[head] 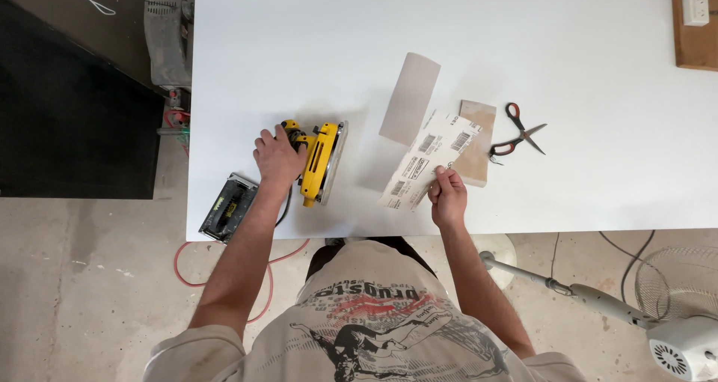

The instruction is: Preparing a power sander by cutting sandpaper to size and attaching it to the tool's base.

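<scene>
A yellow and black electric palm sander point(320, 163) is seen lying on its side on the large white tabletop point(479, 30), its flat grey base plate turned to the right. The left hand point(278, 157) is closed over the sander's black rear end, so that the tool is gripped at its left side. From beneath that hand a black cord is led down towards the table's near edge.

A white printed paper wrapper point(428, 162), long and rectangular, is held at its lower end by the right hand point(447, 196), pinched between thumb and fingers; the wrapper is tilted up to the right. The two hands are kept well apart, each one clamped on its own thing.

Under the wrapper's upper end a tan sheet of sandpaper point(476, 144) is partly covered. Just beyond, up and to the left, a greyish strip of sandpaper point(410, 98) is laid flat, with one end slightly curled. To the right of the tan sheet, a pair of scissors with red and black handles point(517, 133) is found with its blades open.

At the table's near left corner a second tool with a black body and metal plate point(228, 208) is set, partly overhanging the edge. On the concrete floor below, a red cable point(183, 266) is looped, and a white pedestal fan point(677, 337) is seen lying at the lower right.
</scene>
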